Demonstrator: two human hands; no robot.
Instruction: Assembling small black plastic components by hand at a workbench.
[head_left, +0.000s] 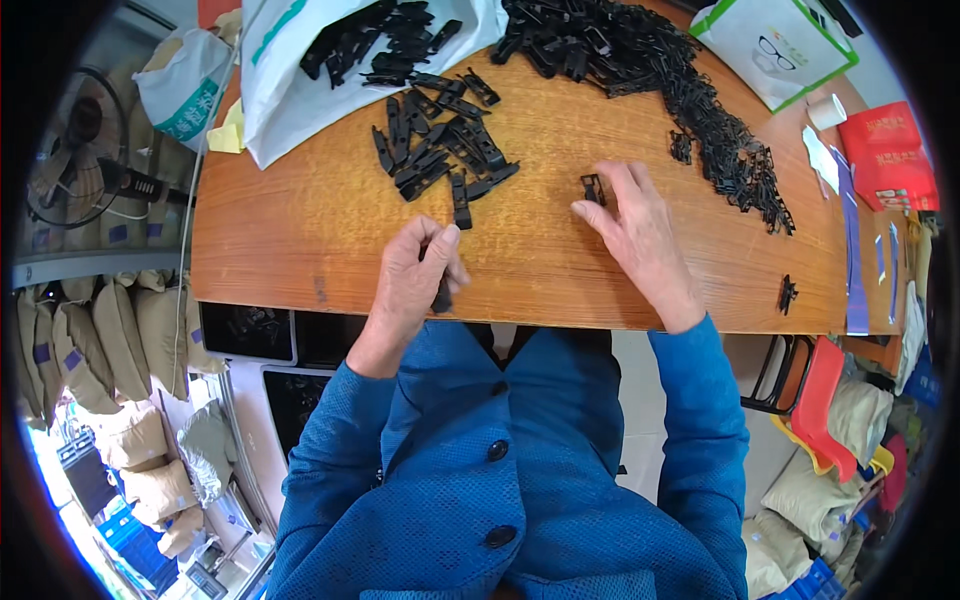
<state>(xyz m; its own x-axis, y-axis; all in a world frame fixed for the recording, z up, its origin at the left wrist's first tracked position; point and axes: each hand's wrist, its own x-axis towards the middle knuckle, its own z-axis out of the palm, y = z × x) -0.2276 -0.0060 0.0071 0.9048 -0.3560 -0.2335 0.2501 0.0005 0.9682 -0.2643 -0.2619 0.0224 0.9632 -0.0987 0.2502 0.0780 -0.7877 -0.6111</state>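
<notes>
Left hand (420, 270): near the front edge of the desk, fingers curled shut around a slim black plastic clip piece (442, 293); its lower end pokes out below the palm
Right hand (635, 235): flat on the wood, mid-desk toward the front; fingertips pinching or just touching a small black plastic clip part (592, 188); cannot tell whether the grip has closed on it or only rests against it
Desk (300, 240): orange-brown wood-grain top, smooth, slightly glossy, front edge straight
Loose group: long black plastic clip halves (440, 150) scattered at desk centre, beyond the left hand; narrow, ridged, matt
Big heap: tangled pile of small black clip parts (640, 60) running from the back edge down along the right side; parts interlock, edges look springy
White bag: white plastic bag (300, 80) at the back left corner, mouth open, more black clip halves spilling out
Stray: one black clip part (787, 293) alone near the front right corner
Right edge: red cardboard box (885, 150), white roll of tape (826, 110), white carrier bag with green trim (775, 40)
Handling judgement: pieces are small and slippery-looking; best pinched by fingertips at the ends, one at a time, held steady in the left while the right brings the small part square to it
</notes>
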